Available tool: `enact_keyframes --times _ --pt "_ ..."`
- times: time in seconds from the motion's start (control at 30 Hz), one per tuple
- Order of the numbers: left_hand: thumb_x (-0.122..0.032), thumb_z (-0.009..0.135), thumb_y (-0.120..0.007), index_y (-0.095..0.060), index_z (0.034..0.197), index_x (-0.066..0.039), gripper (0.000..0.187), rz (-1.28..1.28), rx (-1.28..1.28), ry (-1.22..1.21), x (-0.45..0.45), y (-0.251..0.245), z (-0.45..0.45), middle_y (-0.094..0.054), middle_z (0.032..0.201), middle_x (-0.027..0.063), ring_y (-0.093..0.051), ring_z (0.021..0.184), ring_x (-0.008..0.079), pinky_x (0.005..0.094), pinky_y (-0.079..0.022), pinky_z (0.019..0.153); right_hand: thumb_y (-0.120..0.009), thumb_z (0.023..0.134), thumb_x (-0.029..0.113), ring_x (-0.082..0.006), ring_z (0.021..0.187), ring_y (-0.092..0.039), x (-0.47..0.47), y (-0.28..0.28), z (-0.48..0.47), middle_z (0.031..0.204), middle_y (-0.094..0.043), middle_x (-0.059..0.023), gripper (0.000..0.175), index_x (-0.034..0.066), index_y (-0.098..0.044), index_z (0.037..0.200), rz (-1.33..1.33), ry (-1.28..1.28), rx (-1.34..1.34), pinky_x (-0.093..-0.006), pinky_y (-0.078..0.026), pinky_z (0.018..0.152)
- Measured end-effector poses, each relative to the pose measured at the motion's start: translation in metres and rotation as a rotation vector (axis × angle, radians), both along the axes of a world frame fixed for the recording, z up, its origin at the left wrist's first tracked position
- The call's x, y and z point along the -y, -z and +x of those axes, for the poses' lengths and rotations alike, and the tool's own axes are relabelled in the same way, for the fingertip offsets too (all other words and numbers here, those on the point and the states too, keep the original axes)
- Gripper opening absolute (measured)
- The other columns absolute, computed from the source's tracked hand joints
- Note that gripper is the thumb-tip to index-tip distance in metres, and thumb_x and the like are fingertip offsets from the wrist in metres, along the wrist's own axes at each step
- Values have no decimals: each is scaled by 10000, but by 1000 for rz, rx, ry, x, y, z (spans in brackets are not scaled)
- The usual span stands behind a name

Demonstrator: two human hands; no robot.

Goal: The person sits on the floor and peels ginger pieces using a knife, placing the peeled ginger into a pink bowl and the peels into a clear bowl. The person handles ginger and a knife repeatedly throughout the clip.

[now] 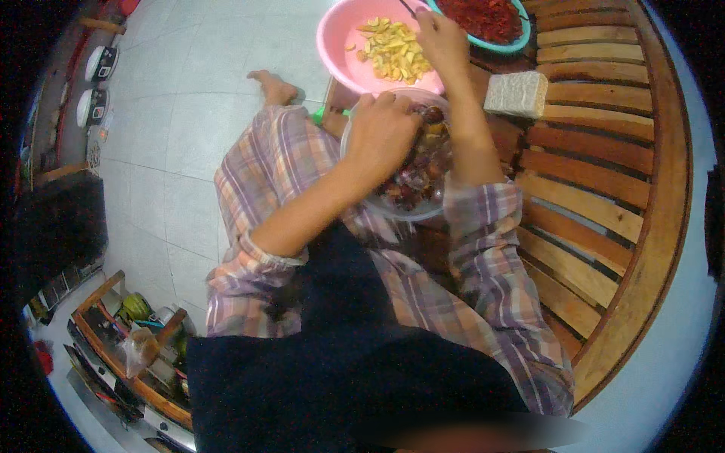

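A clear plastic bowl (405, 217) of dark reddish-brown pieces, perhaps fruit or shallots, stands before me on the wooden bench. My left hand (385, 124) lies over its left side with the fingers bent down at the contents; what is under them is hidden. Above the pink basin (334, 62) is my right hand (442, 37), closed around a thin dark tool, perhaps a knife, whose kind I cannot settle. Pale yellow cut pieces (393, 48) lie in the basin. Behind my right hand, a turquoise bowl (524, 34) contains a red, chopped or ground food.
A pale rectangular block (515, 94) rests on the slatted bench (589, 164) to the right. My bare foot (274, 88) is beside the basin, over the tiled floor (187, 124). A wooden rack (136, 390) with kitchen things stands at the lower left.
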State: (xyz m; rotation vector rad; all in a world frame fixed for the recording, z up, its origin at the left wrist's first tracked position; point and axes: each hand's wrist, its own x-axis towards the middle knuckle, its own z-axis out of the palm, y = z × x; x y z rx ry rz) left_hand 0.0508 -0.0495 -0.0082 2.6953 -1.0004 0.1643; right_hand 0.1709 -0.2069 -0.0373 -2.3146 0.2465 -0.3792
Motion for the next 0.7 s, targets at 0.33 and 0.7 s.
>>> enact_keyframes --times 0.33,0.7 --pt "-246 794 -659 -705 770 -103 152 -107 26 -36 -21 -20 4 -644 815 77 -625 814 281 435 -435 682 -428 926 484 -438 960 -611 0 -12 -7 1010 -659 -226 490 88 -693 1038 22 8 -67 -487 -474 875" --pt "-129 811 -570 -704 780 -95 141 288 -102 -53 30 -25 12 -693 769 104 -683 723 254 453 -452 786 -461 911 487 -450 968 -603 0 -15 -8 982 -653 -250 480 79 -673 1050 40 56 -83 -469 -470 843"
